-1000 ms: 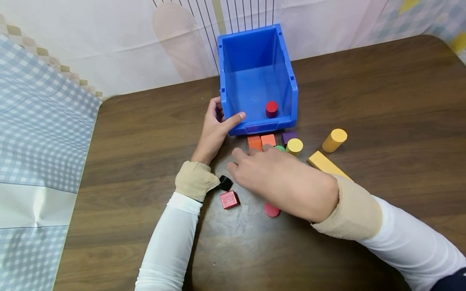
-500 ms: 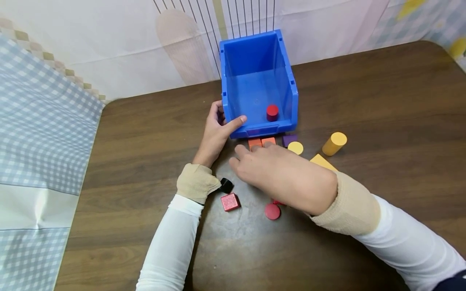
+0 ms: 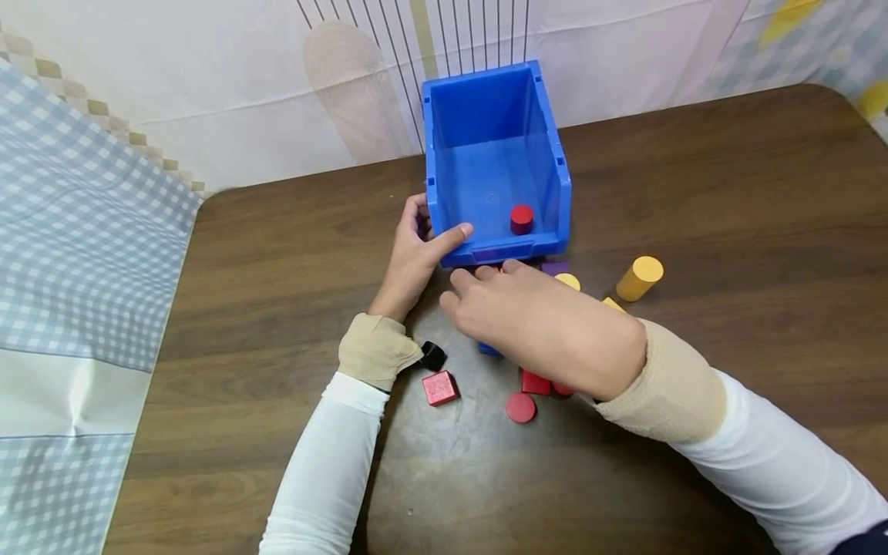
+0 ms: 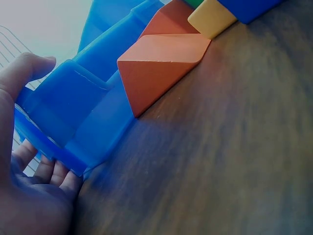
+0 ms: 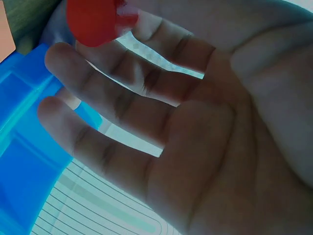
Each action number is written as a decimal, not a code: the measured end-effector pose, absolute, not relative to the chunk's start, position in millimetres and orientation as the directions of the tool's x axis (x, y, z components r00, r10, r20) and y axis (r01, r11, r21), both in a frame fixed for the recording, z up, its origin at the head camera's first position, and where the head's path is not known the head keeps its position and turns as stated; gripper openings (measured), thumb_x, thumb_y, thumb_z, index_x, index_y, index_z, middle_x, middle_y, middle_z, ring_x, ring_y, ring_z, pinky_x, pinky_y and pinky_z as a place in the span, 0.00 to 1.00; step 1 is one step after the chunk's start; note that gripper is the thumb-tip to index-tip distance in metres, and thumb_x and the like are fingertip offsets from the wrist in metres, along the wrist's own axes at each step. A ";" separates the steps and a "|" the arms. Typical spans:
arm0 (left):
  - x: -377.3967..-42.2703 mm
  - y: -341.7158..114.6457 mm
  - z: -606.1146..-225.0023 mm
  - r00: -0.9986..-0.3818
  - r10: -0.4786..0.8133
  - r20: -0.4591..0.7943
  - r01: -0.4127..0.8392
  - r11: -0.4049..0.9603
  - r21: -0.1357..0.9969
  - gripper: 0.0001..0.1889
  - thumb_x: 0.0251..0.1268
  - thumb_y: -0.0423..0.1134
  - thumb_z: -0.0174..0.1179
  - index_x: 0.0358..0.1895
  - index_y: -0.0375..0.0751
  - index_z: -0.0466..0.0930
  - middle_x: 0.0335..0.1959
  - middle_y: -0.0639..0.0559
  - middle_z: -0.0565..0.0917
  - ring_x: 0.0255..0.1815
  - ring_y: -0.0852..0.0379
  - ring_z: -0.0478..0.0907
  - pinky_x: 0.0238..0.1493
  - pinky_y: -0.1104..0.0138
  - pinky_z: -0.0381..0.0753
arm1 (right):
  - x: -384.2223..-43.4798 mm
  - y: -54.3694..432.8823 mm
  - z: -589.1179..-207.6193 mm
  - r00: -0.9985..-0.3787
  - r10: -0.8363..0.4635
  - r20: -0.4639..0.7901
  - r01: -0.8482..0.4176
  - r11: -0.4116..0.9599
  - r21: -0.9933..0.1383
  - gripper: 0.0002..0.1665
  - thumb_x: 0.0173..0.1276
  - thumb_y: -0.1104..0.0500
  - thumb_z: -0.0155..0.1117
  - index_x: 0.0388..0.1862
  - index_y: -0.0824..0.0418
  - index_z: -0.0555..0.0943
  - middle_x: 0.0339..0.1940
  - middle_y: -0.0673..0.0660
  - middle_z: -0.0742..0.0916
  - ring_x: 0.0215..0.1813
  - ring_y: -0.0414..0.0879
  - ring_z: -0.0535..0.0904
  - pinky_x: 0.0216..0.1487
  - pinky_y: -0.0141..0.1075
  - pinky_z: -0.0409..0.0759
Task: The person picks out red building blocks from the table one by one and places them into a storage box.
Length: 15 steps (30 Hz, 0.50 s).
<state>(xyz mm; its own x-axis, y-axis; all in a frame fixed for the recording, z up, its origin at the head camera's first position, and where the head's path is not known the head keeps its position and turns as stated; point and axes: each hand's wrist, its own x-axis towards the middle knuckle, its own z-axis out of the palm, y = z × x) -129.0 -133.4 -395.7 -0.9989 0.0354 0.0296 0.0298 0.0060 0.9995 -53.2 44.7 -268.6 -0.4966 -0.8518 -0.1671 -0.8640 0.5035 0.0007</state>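
My left hand (image 3: 412, 258) grips the front left corner of the blue bin (image 3: 502, 250), thumb over its front wall and fingers round the side. One red cylinder (image 3: 522, 219) stands inside the bin near the front. Just in front of it, my right hand (image 3: 534, 324) hovers palm down over the blocks. Between thumb and forefinger it pinches a red rounded block (image 5: 90, 22), whose full shape is partly hidden. Orange triangular blocks (image 4: 161, 73) lie against the bin front, largely covered by this hand in the head view.
Beyond the right hand lie a purple block (image 3: 555, 267) and yellow cylinders (image 3: 640, 278). Nearer are a red cube (image 3: 440, 388), a black block (image 3: 433, 356), a red disc (image 3: 520, 407), a red block (image 3: 536, 382) and a blue block (image 3: 489, 349). A cloth backdrop (image 3: 277, 92) hangs behind.
My right hand has shifted slightly forward to the bin's front edge, uncovering a blue block and a red block beneath. The left hand still holds the bin.
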 end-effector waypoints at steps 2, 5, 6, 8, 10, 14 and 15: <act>-129.0 -133.1 -395.8 -0.999 0.036 0.034 0.034 0.003 0.999 0.36 0.64 0.42 0.72 0.71 0.38 0.66 0.65 0.38 0.77 0.65 0.45 0.78 0.68 0.54 0.79 | -54.5 45.2 -268.1 -0.494 -0.853 -0.170 -0.865 0.502 -0.006 0.27 0.61 0.55 0.84 0.55 0.62 0.83 0.46 0.59 0.86 0.47 0.54 0.87 0.50 0.47 0.88; -129.1 -132.6 -396.0 -0.998 0.040 0.039 0.039 0.001 0.999 0.36 0.65 0.42 0.72 0.72 0.37 0.65 0.65 0.38 0.77 0.65 0.45 0.78 0.68 0.54 0.79 | -56.0 45.8 -268.1 -0.492 -0.856 -0.161 -0.867 0.499 0.000 0.28 0.60 0.54 0.84 0.55 0.63 0.83 0.46 0.60 0.87 0.47 0.54 0.87 0.50 0.48 0.88; -129.2 -132.5 -396.2 -0.998 0.040 0.039 0.039 0.000 0.999 0.36 0.65 0.42 0.72 0.72 0.37 0.65 0.65 0.38 0.77 0.65 0.45 0.78 0.68 0.54 0.79 | -56.3 45.9 -268.4 -0.490 -0.859 -0.152 -0.869 0.495 0.004 0.28 0.60 0.54 0.84 0.55 0.63 0.84 0.46 0.60 0.87 0.46 0.54 0.87 0.49 0.48 0.88; -129.5 -132.7 -396.7 -0.998 0.040 0.039 0.039 0.001 0.999 0.36 0.65 0.42 0.72 0.72 0.37 0.65 0.65 0.37 0.77 0.65 0.45 0.78 0.68 0.54 0.79 | -56.9 45.5 -268.9 -0.486 -0.863 -0.139 -0.872 0.489 0.012 0.27 0.61 0.54 0.83 0.54 0.63 0.84 0.45 0.60 0.88 0.45 0.53 0.87 0.48 0.47 0.88; -129.5 -132.8 -396.8 -0.999 0.038 0.039 0.039 0.000 0.999 0.36 0.65 0.42 0.72 0.72 0.37 0.65 0.65 0.38 0.76 0.65 0.46 0.77 0.68 0.54 0.79 | -57.4 45.4 -269.4 -0.480 -0.869 -0.125 -0.876 0.481 0.019 0.26 0.62 0.54 0.83 0.54 0.63 0.84 0.45 0.60 0.87 0.44 0.53 0.87 0.46 0.46 0.88; -129.2 -133.6 -397.1 -0.998 0.043 0.037 0.037 -0.001 0.999 0.37 0.65 0.42 0.72 0.73 0.37 0.64 0.67 0.39 0.76 0.66 0.47 0.77 0.69 0.53 0.79 | -57.5 47.1 -269.2 -0.469 -0.879 -0.082 -0.883 0.467 0.045 0.26 0.61 0.52 0.83 0.53 0.63 0.84 0.45 0.60 0.88 0.44 0.53 0.87 0.46 0.45 0.88; -129.0 -133.8 -397.1 -0.998 0.044 0.037 0.037 -0.003 0.999 0.37 0.65 0.42 0.72 0.73 0.37 0.64 0.67 0.39 0.76 0.66 0.47 0.77 0.69 0.53 0.79 | -57.6 47.8 -268.8 -0.467 -0.881 -0.073 -0.884 0.464 0.048 0.27 0.61 0.52 0.83 0.54 0.63 0.84 0.45 0.60 0.88 0.45 0.53 0.87 0.46 0.45 0.88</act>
